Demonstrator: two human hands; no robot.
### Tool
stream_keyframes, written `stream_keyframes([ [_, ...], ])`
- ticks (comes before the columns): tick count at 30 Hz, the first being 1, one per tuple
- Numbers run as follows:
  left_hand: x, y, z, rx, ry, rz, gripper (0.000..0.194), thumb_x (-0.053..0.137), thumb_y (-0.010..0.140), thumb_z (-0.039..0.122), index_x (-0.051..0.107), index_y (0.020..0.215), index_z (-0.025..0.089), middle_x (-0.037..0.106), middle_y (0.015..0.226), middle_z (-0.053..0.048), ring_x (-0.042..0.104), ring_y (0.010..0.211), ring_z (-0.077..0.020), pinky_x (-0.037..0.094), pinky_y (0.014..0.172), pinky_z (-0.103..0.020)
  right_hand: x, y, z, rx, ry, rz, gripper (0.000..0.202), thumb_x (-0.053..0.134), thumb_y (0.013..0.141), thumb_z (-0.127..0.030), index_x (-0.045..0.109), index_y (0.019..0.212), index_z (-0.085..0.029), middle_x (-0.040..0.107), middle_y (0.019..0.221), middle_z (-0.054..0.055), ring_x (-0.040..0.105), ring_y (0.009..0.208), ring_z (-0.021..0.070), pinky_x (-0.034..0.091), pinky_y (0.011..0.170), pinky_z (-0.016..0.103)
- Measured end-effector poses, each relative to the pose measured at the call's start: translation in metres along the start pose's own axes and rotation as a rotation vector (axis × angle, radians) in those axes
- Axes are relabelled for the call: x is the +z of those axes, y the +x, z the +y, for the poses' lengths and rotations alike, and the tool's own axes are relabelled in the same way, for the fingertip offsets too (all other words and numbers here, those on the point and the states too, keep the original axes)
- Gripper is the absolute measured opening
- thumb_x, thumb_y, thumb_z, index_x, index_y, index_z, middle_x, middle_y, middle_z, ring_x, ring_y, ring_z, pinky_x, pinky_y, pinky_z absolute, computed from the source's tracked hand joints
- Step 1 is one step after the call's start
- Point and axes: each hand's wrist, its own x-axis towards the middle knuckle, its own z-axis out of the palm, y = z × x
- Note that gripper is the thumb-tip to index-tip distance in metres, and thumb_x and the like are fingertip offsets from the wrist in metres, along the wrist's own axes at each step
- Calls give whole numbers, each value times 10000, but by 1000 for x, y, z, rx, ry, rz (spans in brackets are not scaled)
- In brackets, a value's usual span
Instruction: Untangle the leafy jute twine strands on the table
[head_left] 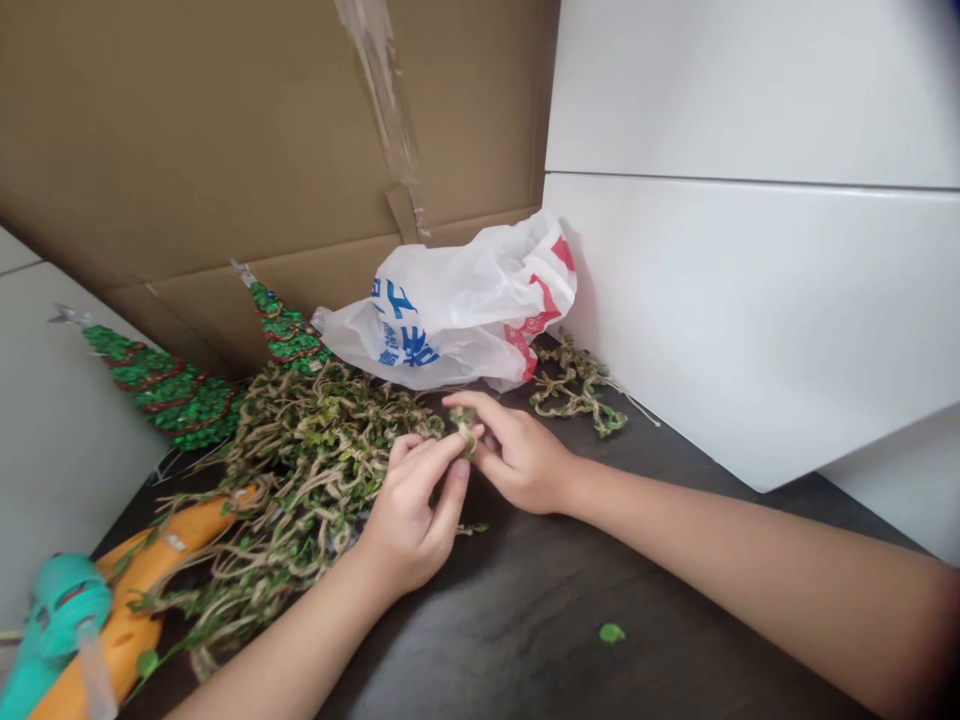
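A dark tabletop (540,630) ran back to cardboard (262,130)! And there was the twine (466,432), tan, looped, flecked with green, up between both hands' fingertips. The left hand (412,515) had thumb and forefinger nearly together on it; the right hand (525,458) pinched it from the other side, fingers curled. The pile (315,440) sprawled left of the left hand, the bag (465,300) just beyond both. Fingers and blur hid the twine's ends, and the teal tool (67,600), far left of the left hand, was cut off!
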Motion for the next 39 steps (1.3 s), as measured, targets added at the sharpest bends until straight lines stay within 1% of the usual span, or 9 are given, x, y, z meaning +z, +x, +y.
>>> stream_keyframes([
  [2, 0, 0, 0, 5, -9, -11, 329, 505, 961, 127, 573, 1276, 196, 734, 1124, -122, 669, 906, -191, 505, 890, -392, 0, 0, 0, 29, 15, 6, 575, 522, 942, -227, 337, 1486, -211, 680, 993, 45, 643, 814, 166, 500, 737, 309],
  [4, 0, 0, 0, 2, -14, -37, 335, 516, 953, 130, 561, 1278, 193, 731, 1122, -126, 669, 910, -196, 512, 875, -390, 0, 0, 1, 6, 22, 13, 575, 515, 933, -199, 350, 1483, -230, 676, 1036, 48, 647, 870, 169, 506, 788, 318],
  [8, 0, 0, 0, 19, -52, -70, 328, 539, 931, 115, 565, 1249, 191, 734, 1046, -98, 673, 912, -193, 524, 830, -352, 0, 1, 4, -93, 1, -20, 246, 470, 913, -117, 616, 1087, -208, 672, 1059, 53, 635, 983, 180, 493, 890, 331],
  [12, 0, -1, -1, 40, -106, -63, 380, 550, 919, 92, 562, 1282, 204, 723, 1155, -108, 683, 959, -189, 535, 864, -342, 1, 2, 5, -91, -29, -32, 147, 478, 915, -112, 599, 901, -194, 655, 962, 43, 609, 888, 167, 483, 816, 305],
  [16, 0, -3, -1, -18, -100, -42, 420, 542, 939, 130, 547, 1353, 200, 732, 1105, -113, 695, 935, -198, 553, 876, -360, 2, 3, 5, -91, -79, -27, 189, 495, 976, -221, 568, 804, -194, 594, 836, 15, 549, 759, 139, 436, 707, 274],
  [25, 0, -3, -7, -297, -66, -12, 369, 448, 1018, 286, 555, 1360, 198, 709, 968, -95, 685, 968, -232, 566, 875, -412, 1, 3, 0, -89, -57, -25, 216, 440, 1022, -285, 629, 967, -195, 640, 918, 38, 597, 853, 153, 485, 813, 302],
  [34, 0, 1, -6, -364, -99, 14, 333, 410, 1035, 332, 624, 1247, 188, 586, 703, -14, 640, 791, -187, 516, 769, -331, 0, 2, -1, -94, -54, 16, 243, 446, 1016, -326, 568, 850, -195, 579, 906, 28, 566, 847, 147, 467, 795, 305],
  [37, 0, 1, -6, -363, -118, 7, 301, 423, 1029, 332, 628, 1198, 189, 599, 725, -14, 624, 755, -177, 496, 730, -314, 1, 1, -1, -15, -38, 52, 137, 538, 962, -321, 540, 1025, -199, 611, 954, 28, 565, 783, 136, 473, 738, 301],
  [39, 1, 1, -7, -356, -124, -14, 280, 426, 1027, 326, 627, 1169, 194, 589, 712, -8, 618, 750, -177, 482, 720, -308, 2, 0, -1, 40, -19, 56, 319, 576, 926, -291, 475, 1218, -209, 633, 1074, 43, 556, 699, 109, 476, 687, 293],
])
